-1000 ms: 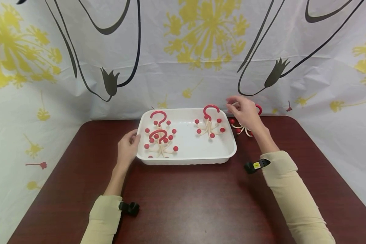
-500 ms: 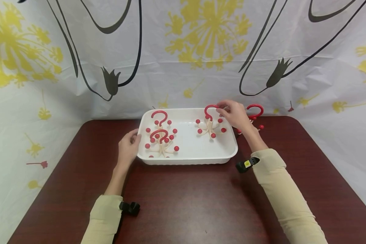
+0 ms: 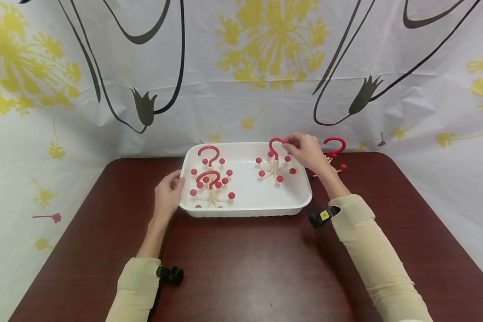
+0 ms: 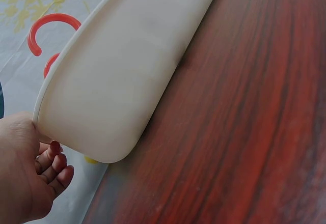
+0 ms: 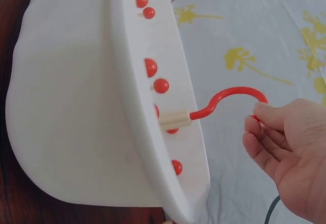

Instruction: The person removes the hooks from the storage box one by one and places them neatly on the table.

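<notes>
A white tray (image 3: 252,213) stands on the table with three small hanging racks, each having a red hook and cream arms tipped with red balls. My left hand (image 3: 169,194) grips the tray's left rim; in the left wrist view the fingers (image 4: 60,175) curl beside the corner. At the tray's right side, my right hand (image 3: 307,151) pinches the hook end of one hanging rack (image 3: 274,167). The right wrist view shows that red hook (image 5: 237,90) between thumb and forefinger. Two more racks, a rear one (image 3: 214,156) and a front one (image 3: 213,195), sit at the tray's left.
Another hanging rack (image 3: 335,142) lies on the table right of the tray, partly hidden by my right hand. The dark red-brown table (image 3: 241,268) extends toward me. A white patterned cloth (image 3: 257,107) hangs behind the table.
My right hand has moved left, from above the rack outside the tray to the hook of the rack in the tray's right part, and pinches it. The left hand has stayed put.
</notes>
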Demonstrator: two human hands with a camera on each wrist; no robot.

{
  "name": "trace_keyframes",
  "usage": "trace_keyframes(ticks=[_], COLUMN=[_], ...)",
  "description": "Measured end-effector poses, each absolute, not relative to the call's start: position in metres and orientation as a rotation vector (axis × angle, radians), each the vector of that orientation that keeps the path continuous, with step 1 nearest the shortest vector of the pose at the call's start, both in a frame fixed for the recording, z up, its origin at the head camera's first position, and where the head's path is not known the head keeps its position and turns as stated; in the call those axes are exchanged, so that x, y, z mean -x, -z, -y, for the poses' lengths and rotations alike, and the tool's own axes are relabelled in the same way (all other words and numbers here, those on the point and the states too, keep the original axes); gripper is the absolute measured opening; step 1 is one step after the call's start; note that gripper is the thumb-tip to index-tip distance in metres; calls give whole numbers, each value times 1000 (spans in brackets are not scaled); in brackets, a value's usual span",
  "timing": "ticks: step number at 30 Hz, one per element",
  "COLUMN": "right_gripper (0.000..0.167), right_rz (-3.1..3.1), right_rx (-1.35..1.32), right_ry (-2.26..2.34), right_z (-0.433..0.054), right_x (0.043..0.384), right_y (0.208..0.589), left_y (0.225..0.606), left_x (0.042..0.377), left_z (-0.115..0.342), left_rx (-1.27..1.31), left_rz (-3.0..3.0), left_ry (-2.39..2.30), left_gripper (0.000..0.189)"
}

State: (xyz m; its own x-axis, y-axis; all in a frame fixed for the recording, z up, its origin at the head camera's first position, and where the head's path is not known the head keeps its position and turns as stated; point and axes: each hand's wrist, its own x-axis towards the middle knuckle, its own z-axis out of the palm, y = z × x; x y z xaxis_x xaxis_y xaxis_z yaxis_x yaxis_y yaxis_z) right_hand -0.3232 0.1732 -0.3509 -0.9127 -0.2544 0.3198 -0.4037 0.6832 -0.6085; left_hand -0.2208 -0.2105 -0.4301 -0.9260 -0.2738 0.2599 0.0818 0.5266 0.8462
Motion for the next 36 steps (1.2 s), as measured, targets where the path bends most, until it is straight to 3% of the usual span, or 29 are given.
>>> trace_keyframes(ticks=[16, 36], right_gripper=[21, 17], right_rz=[2573, 2352], right_rx=[-581, -613], right_ry=[-1046, -921], right_z=[-178, -223], right_x=[308, 283], right_y=[324, 300], left_y=[430, 430], left_x=[221, 222], left_z=[211, 211], left_rx=[-168, -172], left_rz=[2414, 2414], left_ry=[1372, 1370], left_gripper=[39, 39])
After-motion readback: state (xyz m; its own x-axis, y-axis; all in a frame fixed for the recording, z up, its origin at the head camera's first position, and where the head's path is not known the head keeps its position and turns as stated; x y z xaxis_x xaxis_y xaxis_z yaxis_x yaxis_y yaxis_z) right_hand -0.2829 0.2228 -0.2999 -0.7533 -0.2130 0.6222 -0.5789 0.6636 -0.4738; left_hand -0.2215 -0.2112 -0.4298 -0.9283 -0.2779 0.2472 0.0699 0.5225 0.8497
